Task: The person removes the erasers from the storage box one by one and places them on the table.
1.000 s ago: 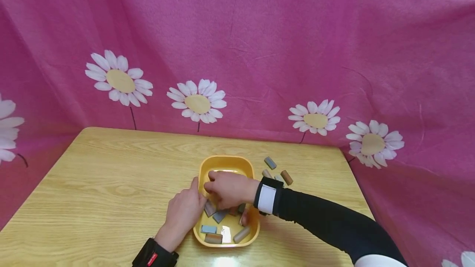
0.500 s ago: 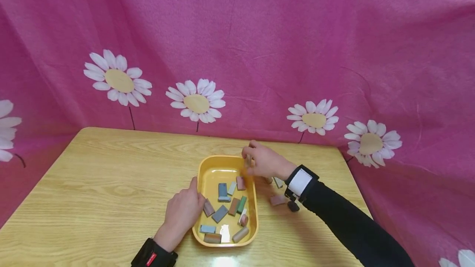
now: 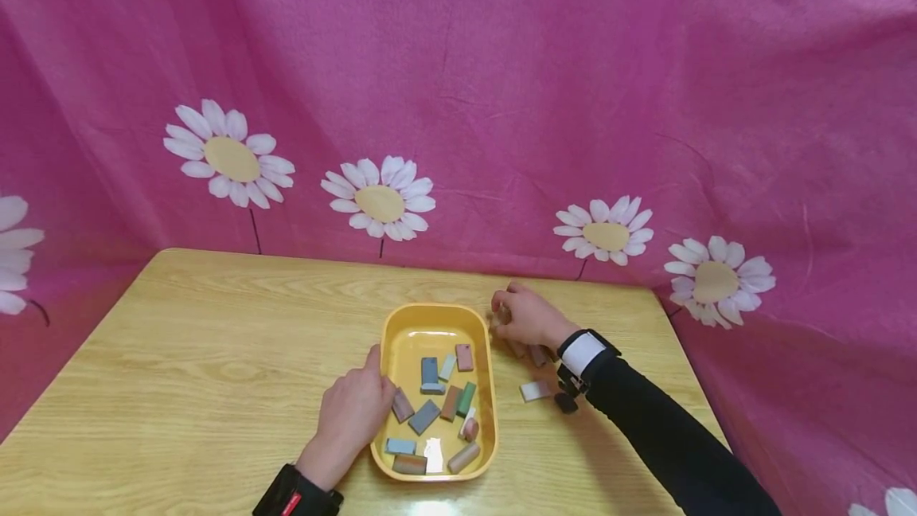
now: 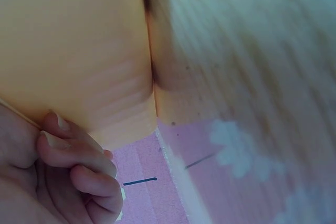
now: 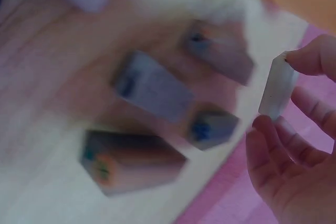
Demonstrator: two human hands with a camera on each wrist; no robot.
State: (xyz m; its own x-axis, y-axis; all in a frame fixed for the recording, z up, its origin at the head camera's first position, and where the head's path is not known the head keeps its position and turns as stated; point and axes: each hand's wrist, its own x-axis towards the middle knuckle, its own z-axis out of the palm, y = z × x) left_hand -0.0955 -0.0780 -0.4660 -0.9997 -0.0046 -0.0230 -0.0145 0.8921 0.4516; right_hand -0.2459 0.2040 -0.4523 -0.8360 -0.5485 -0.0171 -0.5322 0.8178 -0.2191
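Observation:
A yellow plastic tray (image 3: 489,412) with rounded corners holds several small blocks in grey, blue, brown, green and pink. My left hand (image 3: 354,412) grips its left rim; in the left wrist view its fingers (image 4: 79,156) curl against the tray's outer wall. Beyond the tray's far right side, my right hand (image 3: 528,317) pinches a small pale block (image 5: 277,88) between thumb and fingertips, held near the table. Other loose blocks lie just under that hand, such as a grey one (image 5: 157,85) and an orange-brown one (image 5: 136,163), blurred in the right wrist view.
A whitish block (image 3: 535,390) lies on the wooden table (image 3: 215,365) right of the tray, close to a dark piece (image 3: 565,402) below the right wrist. Behind the table's far edge hangs a pink cloth (image 3: 458,102) with daisies.
My right hand has come out of the tray and over its far right corner with a block, then lower onto the right side near the loose blocks. The left hand stays on the rim.

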